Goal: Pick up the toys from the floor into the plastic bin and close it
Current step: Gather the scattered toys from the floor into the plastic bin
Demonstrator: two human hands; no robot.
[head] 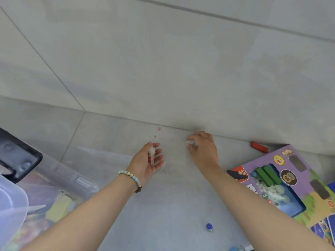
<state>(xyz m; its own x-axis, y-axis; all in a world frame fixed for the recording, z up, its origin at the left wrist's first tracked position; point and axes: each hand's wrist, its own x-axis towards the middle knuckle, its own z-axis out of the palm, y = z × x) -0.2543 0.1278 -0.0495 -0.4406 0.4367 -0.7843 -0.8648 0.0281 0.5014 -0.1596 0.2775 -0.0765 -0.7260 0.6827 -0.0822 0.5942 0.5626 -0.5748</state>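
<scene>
Two hands work low over a grey tiled floor (163, 69). At lower left stands the clear plastic bin (54, 189), open, coloured toys blurred inside. At right lies a purple toy box (297, 178) whose printed writing is too blurred to read. The left hand (146, 163) is cupped palm-up, loosely holding small white pieces (152, 153). The right hand (203, 147) pinches a white piece (190, 142) at the floor. Beyond the box lies a red block (259, 147), long axis slanting right; near the bottom sits a blue marble (209, 226).

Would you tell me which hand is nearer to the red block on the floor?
Right. The right hand is just left of the red block; the left hand, holding small pale pieces, is farther left.
</scene>
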